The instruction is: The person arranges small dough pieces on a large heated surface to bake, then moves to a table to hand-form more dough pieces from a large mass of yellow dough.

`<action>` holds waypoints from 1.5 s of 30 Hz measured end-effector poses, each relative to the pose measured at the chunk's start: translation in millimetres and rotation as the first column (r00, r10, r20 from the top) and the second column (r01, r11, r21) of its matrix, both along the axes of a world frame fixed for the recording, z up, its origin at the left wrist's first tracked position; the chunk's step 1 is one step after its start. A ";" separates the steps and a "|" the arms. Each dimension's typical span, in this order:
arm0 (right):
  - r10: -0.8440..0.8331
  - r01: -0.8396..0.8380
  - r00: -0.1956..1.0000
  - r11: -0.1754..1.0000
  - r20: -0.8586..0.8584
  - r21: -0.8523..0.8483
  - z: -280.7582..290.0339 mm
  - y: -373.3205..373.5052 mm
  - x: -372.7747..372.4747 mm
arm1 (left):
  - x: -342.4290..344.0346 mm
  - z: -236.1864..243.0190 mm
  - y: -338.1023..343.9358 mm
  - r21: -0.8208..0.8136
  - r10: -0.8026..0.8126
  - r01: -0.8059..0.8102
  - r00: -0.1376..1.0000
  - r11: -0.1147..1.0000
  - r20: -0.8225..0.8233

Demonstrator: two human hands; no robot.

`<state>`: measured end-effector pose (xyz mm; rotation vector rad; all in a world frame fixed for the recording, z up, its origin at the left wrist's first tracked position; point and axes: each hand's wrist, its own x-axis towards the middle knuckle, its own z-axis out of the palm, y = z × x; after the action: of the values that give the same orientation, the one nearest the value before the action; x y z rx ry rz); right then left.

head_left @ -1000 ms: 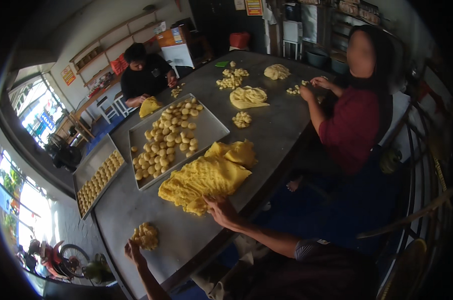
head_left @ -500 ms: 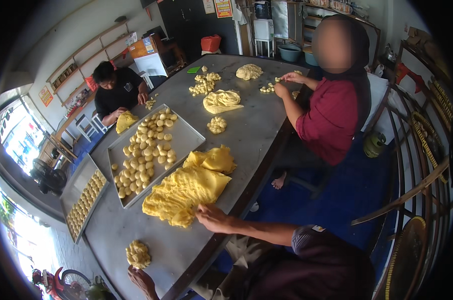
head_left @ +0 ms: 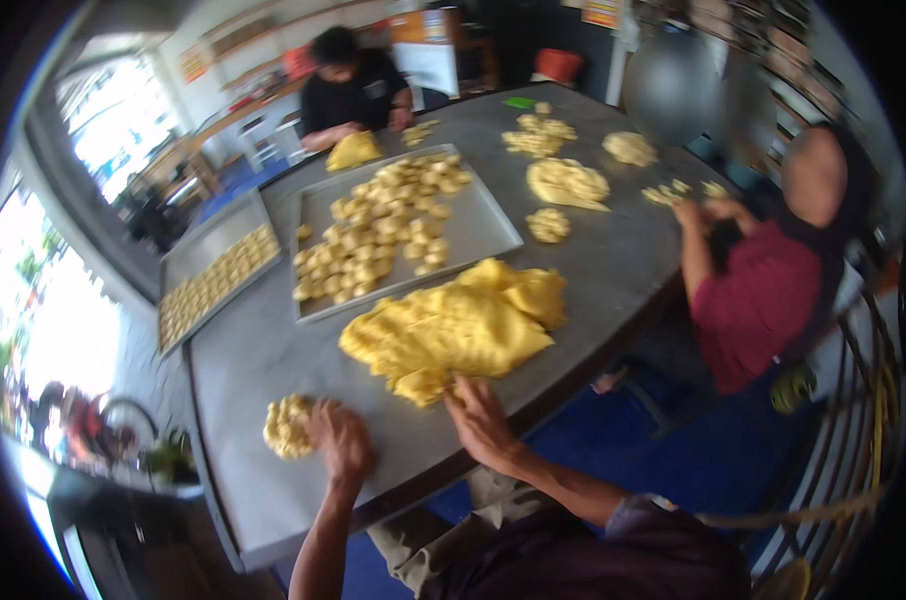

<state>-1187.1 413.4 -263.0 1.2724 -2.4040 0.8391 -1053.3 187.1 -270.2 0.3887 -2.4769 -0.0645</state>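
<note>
My left hand point(head_left: 341, 438) is at the right side of a pale clump of small dough pieces point(head_left: 287, 427) on the metal table. Its fingers are smeared by motion, so their grip does not show. My right hand point(head_left: 481, 418) has its fingertips together on the near edge of a big, thick sheet of yellow dough point(head_left: 458, 325). That dough lies lumpy and folded, its right end raised in a fold. Behind it stands a metal tray point(head_left: 488, 215) with many round pale dough balls point(head_left: 373, 240) in loose heaps.
A second tray point(head_left: 263, 215) holds rows of dough pieces at the table's left edge. Dough mounds point(head_left: 568, 183) and small clusters point(head_left: 548, 225) lie farther right. A person in black point(head_left: 353, 95) works across the table; another in dark red point(head_left: 763, 290) handles small pieces at the right.
The view has swung, so the table appears farther right. My left hand has come from the table's near edge to the pale clump. My right hand stays at the yellow dough's near edge.
</note>
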 end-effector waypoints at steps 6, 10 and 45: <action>0.093 -0.069 0.968 0.991 0.231 -0.111 15.2 -14.3 -12.4 | 3.4 10.2 -12.2 0.202 0.054 -0.068 0.996 0.977 0.072; 0.041 -0.039 0.999 0.995 0.011 -0.095 -2.5 -16.8 -16.9 | -9.3 11.9 -7.7 -0.041 -0.010 0.022 0.965 0.999 0.263; 0.517 -0.458 0.756 0.856 0.402 -0.240 1.6 -1.2 -10.7 | 3.7 9.3 96.2 0.921 0.291 0.144 0.921 0.363 -0.259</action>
<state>-1197.8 412.2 -261.4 1.8672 -2.2963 1.5738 -1049.6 283.2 -260.9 0.8591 -1.7423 -1.4552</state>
